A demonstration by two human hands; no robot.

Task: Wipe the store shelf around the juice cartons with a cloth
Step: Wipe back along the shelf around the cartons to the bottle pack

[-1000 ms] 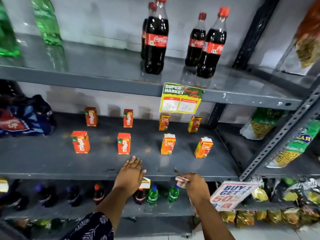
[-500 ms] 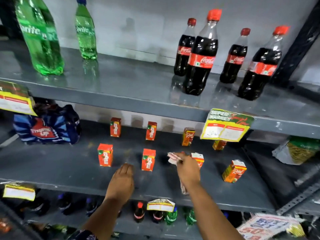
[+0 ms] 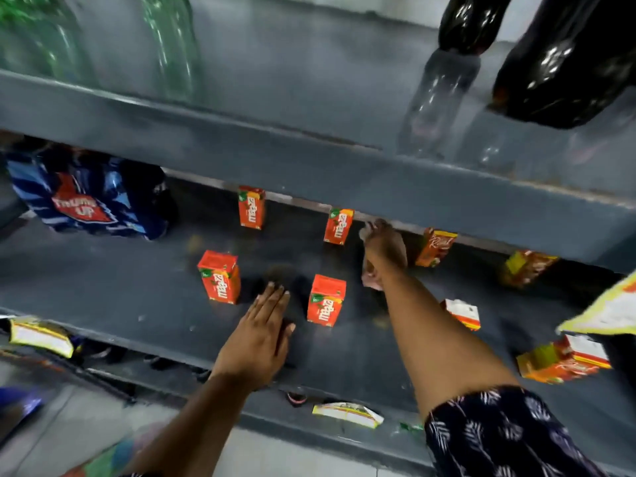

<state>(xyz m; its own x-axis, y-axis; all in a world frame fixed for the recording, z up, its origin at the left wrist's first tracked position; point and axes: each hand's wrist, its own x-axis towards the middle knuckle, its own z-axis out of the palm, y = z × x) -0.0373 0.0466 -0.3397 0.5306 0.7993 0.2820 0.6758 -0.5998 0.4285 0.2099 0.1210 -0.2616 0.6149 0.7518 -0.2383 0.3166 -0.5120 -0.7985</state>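
Observation:
The grey metal shelf (image 3: 103, 284) carries several small juice cartons. Red Maaza cartons stand at the front left (image 3: 220, 277), front middle (image 3: 326, 300), back left (image 3: 252, 207) and back middle (image 3: 338, 226). Orange Real cartons stand to the right, one at the back (image 3: 435, 247) and one at the front (image 3: 564, 359). My right hand (image 3: 383, 247) reaches deep between the back cartons, shut on a pale cloth (image 3: 370, 280) that peeks out beside the wrist. My left hand (image 3: 256, 339) lies flat and open on the shelf's front, between the two front Maaza cartons.
The upper shelf (image 3: 309, 160) hangs low over the back cartons, with green bottles (image 3: 165, 46) and dark cola bottles (image 3: 564, 63) on it. A blue Thums Up pack (image 3: 86, 197) sits at the left. Yellow price tags (image 3: 605, 311) hang from the shelf edges.
The view has moved closer and lower. My right hand with the cloth has pushed further back, from the front row to the back cartons. My left hand stays flat near the front.

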